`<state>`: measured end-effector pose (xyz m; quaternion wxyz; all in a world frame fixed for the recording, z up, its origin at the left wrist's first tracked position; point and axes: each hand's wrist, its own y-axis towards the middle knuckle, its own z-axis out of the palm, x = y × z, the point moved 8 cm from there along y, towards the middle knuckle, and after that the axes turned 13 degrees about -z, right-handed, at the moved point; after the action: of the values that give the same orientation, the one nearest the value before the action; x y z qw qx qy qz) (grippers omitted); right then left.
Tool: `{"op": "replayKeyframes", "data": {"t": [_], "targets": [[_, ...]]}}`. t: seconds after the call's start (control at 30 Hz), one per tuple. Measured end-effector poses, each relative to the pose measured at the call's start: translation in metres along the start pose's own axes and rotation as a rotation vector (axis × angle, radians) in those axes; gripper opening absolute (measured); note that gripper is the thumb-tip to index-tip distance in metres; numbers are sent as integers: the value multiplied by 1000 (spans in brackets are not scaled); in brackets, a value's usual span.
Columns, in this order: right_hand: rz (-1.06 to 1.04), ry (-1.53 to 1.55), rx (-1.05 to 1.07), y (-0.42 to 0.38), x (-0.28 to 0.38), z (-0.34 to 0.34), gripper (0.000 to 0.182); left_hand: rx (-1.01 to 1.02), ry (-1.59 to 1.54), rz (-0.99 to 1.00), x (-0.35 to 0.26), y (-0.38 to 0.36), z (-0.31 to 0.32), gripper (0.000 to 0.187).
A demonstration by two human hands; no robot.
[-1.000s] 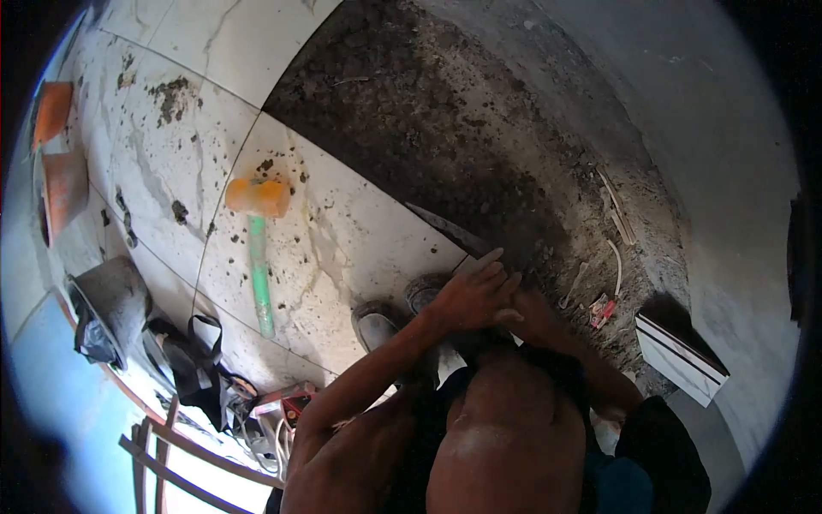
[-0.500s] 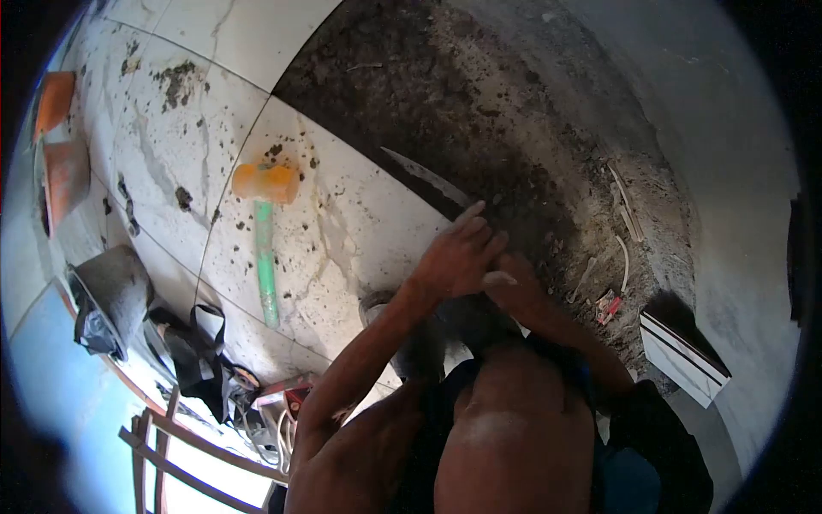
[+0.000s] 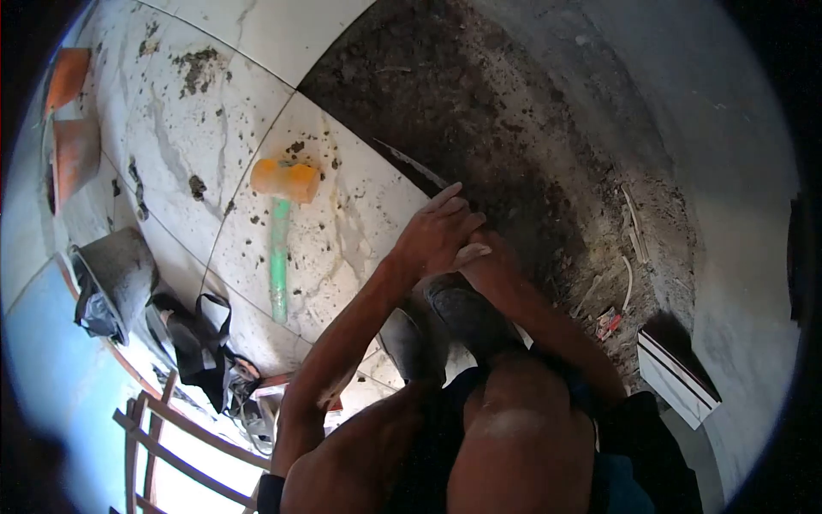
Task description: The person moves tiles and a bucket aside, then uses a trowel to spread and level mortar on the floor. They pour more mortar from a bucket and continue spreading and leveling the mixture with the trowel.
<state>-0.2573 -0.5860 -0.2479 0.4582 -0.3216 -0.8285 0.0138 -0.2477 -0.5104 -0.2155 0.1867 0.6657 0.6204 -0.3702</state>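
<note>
My left hand [image 3: 435, 235] is closed at the tile edge, index finger stretched toward a thin, pointed grey strip [image 3: 411, 161]. The strip lies along the border between white tile [image 3: 360, 193] and dark soil [image 3: 462, 103], and its near end disappears at my fingers. Pressed against the left hand is my right hand [image 3: 490, 259], its fingers mostly hidden; what it grips cannot be made out. On the tile to the left rests a mallet with an orange head [image 3: 286, 180] and green handle [image 3: 279, 265].
At the left stand a grey bucket [image 3: 128, 278] and orange containers [image 3: 75, 163]. Below them are a black bag [image 3: 193, 347] and a wooden frame [image 3: 193, 431]. Tile pieces [image 3: 676, 377] lean at the right wall, near a red scrap [image 3: 608, 325]. Mortar crumbs dot the floor.
The view has shifted, moving the mallet and floor slightly rightward. My hands, still together, are a little farther left and nearer the mallet. More of my boots shows.
</note>
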Motion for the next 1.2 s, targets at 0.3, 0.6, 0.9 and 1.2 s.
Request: {"op": "replayKeyframes", "data": {"t": [0.3,0.6,0.9,1.2], "targets": [[29,184,101,-21,-6,-22,20,-65,91,29,-32,1,4,59],[129,244,176,37,-6,8,25,-51,11,20,21,10,-21,51],[47,54,41,18,21,-24,24,-101,99,71,-4,3,-22,49],[-309,-327,-77,73,56,-6,20,-351,79,29,40,-6,-70,38]]}}
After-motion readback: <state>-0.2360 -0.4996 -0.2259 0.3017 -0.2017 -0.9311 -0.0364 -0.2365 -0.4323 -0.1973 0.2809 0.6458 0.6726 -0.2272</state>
